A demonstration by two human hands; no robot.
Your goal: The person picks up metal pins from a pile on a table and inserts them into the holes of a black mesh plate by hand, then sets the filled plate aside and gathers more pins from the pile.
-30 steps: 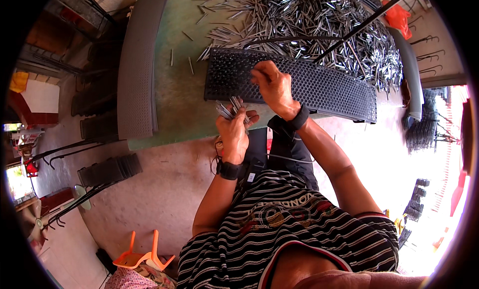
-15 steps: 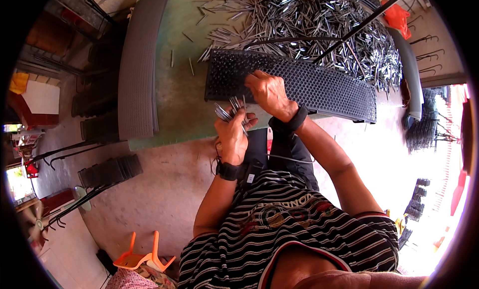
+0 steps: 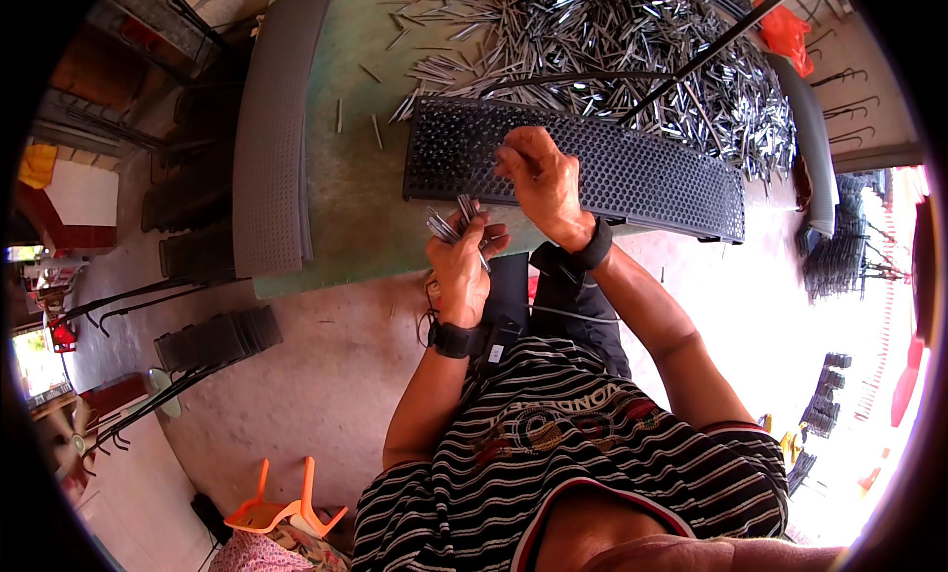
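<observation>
A bundle of slim metal rods [image 3: 443, 228] is gripped in my left hand [image 3: 461, 272], just off the near edge of a long black perforated rack [image 3: 662, 189]. Above the rack's holes, left of its middle, is my right hand [image 3: 549, 189]. Its fingertips are pinched together, and whatever they hold is too small or hidden to make out. The left end of the rack shows small shiny tips in its holes; farther right the holes look dark. Behind the rack spreads a large heap of loose metal rods [image 3: 632, 53].
The green tabletop [image 3: 346, 197] bears a stack of grey perforated sheets [image 3: 278, 137] at left. A dark thin bar [image 3: 711, 53] slants over the heap. An orange bag [image 3: 786, 37] hangs at far right. Behind me at left stands an orange stool [image 3: 265, 516].
My right hand has moved a little to the right over the rack, still with its fingers bent together. The left hand with its rods has stayed almost in place.
</observation>
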